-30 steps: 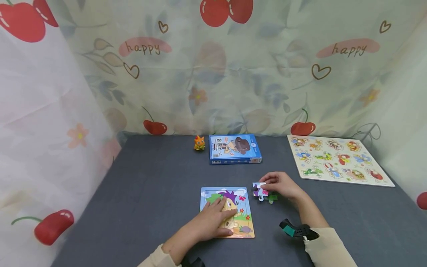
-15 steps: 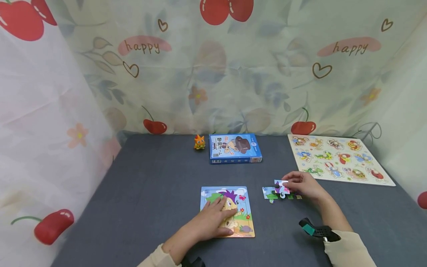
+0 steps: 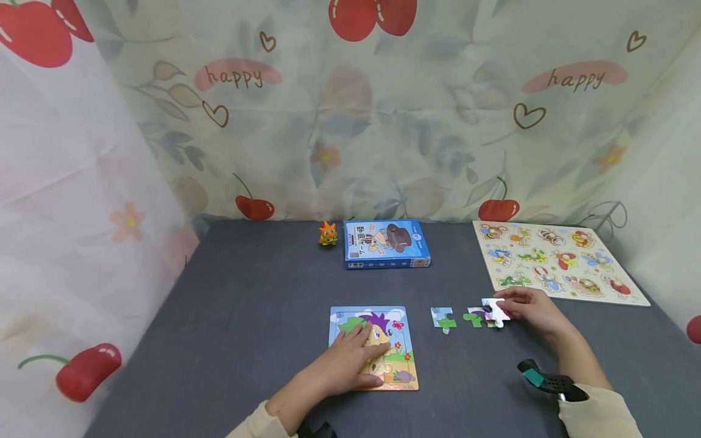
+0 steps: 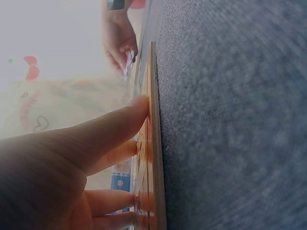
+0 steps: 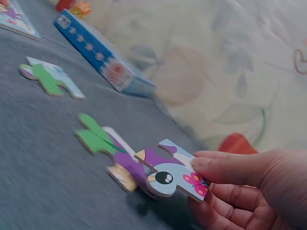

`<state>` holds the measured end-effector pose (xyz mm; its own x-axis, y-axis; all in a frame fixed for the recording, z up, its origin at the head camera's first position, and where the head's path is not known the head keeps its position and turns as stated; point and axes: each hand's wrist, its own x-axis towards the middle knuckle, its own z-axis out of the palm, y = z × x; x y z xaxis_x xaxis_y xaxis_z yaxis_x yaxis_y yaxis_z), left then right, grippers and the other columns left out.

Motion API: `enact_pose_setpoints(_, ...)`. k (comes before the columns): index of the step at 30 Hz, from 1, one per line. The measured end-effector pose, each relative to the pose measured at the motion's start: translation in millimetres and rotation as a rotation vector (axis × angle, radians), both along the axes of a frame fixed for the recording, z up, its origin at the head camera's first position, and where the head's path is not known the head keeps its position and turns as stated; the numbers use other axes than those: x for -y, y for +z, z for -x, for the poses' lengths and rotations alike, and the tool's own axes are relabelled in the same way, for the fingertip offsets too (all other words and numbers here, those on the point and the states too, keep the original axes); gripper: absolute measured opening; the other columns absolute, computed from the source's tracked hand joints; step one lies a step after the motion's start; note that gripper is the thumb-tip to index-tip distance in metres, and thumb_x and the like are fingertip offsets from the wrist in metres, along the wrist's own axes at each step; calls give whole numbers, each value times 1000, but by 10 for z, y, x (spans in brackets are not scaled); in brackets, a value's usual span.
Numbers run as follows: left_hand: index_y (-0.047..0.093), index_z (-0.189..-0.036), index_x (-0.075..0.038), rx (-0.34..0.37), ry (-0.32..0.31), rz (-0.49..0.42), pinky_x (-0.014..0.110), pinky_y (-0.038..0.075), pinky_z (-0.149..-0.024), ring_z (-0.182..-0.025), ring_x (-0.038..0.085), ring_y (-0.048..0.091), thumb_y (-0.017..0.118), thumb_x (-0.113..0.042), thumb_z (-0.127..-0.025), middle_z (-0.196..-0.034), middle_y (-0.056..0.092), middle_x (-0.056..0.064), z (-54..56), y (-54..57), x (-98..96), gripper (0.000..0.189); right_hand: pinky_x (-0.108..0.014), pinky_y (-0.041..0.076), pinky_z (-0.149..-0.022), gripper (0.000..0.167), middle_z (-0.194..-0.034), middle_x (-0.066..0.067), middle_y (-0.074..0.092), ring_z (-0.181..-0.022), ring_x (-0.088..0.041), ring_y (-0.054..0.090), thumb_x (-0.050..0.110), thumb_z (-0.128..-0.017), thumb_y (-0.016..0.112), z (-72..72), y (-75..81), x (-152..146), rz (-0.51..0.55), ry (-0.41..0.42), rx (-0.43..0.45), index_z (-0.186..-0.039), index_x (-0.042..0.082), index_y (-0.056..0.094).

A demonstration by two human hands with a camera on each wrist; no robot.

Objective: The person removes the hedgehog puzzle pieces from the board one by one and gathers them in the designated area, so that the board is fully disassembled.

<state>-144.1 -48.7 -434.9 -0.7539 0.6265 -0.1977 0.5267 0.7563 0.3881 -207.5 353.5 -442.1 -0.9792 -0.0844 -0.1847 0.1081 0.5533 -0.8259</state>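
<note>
My left hand lies with its fingers spread over a puzzle board showing a cartoon figure with purple hair. In the left wrist view its thumb and fingertips press on the board's face near the edge. My right hand pinches a puzzle piece with an eye and a pink butterfly between thumb and fingers, raised above the table. Just under it, partly covered, is a green and purple puzzle piece. Farther left lies a blue and green puzzle piece, between the board and my right hand.
Behind the board stand a blue game box and a small orange toy figure. A white insect puzzle board lies at the back right, close beyond my right hand. A printed curtain hangs along the table's far edge.
My right hand has moved right with the butterfly piece, away from the board, leaving the blue and green piece uncovered on the table. My left hand has stayed on the board.
</note>
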Motion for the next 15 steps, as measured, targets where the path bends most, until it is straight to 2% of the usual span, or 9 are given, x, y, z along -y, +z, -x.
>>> enact_pose_setpoints(8,44,-139,-30,-7,-2,-1,58,24,-110,-142,31,22,60,-47,-86,-152,27,14,3,-1,-1,57,-21,48,-68,53,-86,22,61,-76,0,54,37,-90,59,-57,-11,-320,-18,-57,38,-122,-6,54)
enact_pose_setpoints(15,45,-139,-30,-8,-7,2,58,25,-109,-142,31,22,61,-46,-86,-152,27,14,3,3,-11,57,-20,49,-68,45,-85,24,61,-76,1,55,37,-90,60,-105,-28,-479,-14,-76,72,-116,1,60)
